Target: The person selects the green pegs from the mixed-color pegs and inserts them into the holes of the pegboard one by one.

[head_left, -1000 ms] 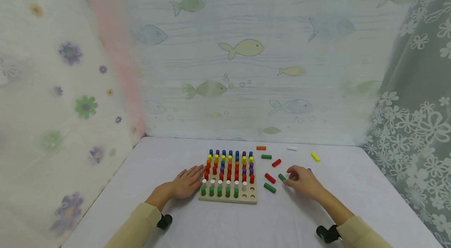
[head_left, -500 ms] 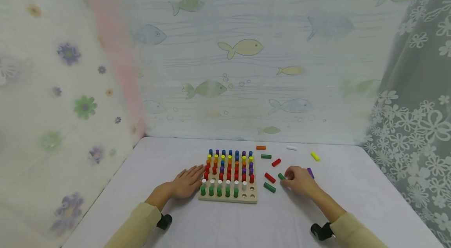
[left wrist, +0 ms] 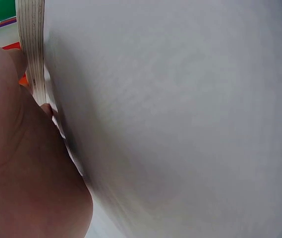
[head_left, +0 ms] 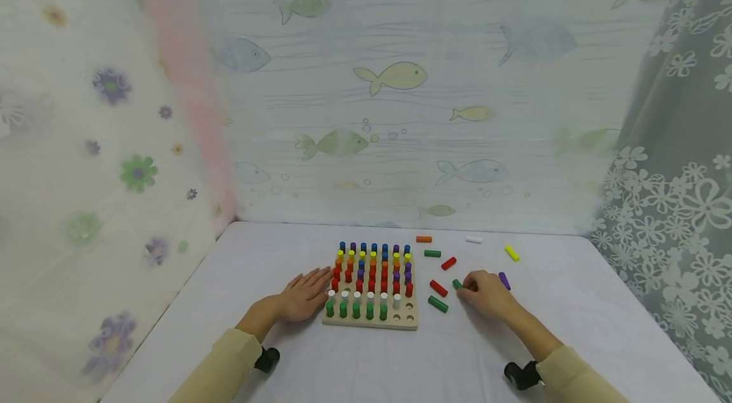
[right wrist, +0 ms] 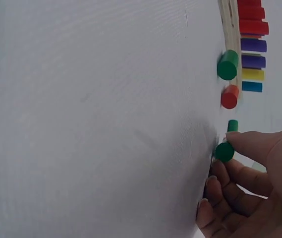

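A wooden pegboard (head_left: 372,325) bears rows of coloured pegs, with several bare holes at its near right corner. My left hand (head_left: 303,298) lies flat on the cloth, fingers extended, against the board's left edge. In the left wrist view the thumb side of that hand (left wrist: 27,144) is beside the board's wooden edge (left wrist: 31,44). To the right of the board, my right hand (head_left: 486,293) pinches a green peg (right wrist: 224,151) between thumb and fingers. The peg is low at the tabletop, and its far part is partly covered by the hand.
Near the right hand lie a red peg (head_left: 438,288), another green peg (head_left: 438,304) and a purple peg (head_left: 504,280). Farther back are orange (head_left: 424,239), white (head_left: 474,239) and yellow (head_left: 511,253) pegs. A white cloth (head_left: 366,365) covers the table.
My right hand has shifted slightly left and closed in on the green peg, covering more of it. The purple peg behind it has come into fuller view. The left hand has stayed still.
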Available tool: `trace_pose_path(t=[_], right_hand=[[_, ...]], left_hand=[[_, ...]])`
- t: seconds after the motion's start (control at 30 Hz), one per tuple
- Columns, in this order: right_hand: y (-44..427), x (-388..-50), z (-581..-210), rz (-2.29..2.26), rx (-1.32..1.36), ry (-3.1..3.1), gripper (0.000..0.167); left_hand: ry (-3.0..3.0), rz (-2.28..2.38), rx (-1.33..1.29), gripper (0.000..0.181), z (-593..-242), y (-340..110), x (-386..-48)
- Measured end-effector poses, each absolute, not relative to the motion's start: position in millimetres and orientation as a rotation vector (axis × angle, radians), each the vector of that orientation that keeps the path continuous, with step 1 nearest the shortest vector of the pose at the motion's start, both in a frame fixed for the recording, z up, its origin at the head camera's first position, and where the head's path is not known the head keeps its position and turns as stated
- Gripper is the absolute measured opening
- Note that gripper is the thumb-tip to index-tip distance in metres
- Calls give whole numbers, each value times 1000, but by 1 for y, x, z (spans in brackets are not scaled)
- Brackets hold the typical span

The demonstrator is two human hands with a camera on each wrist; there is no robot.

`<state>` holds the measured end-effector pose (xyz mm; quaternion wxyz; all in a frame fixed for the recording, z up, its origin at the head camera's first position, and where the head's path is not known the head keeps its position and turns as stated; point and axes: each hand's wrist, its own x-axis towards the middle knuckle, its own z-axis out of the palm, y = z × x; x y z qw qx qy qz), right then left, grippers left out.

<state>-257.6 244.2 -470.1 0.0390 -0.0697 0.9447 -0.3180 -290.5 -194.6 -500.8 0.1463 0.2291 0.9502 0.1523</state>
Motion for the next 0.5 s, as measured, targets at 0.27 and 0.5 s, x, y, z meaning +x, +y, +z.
trace_pose_path(t=[0.27, 0.5], right_hand=[[249, -257, -469, -980, -187, 2870, 16], [255, -251, -461, -1036, -262, 2880, 16]], left_hand=[[2735, 457, 667, 63, -499, -194, -288], [2737, 436, 659, 65, -501, -195, -290]])
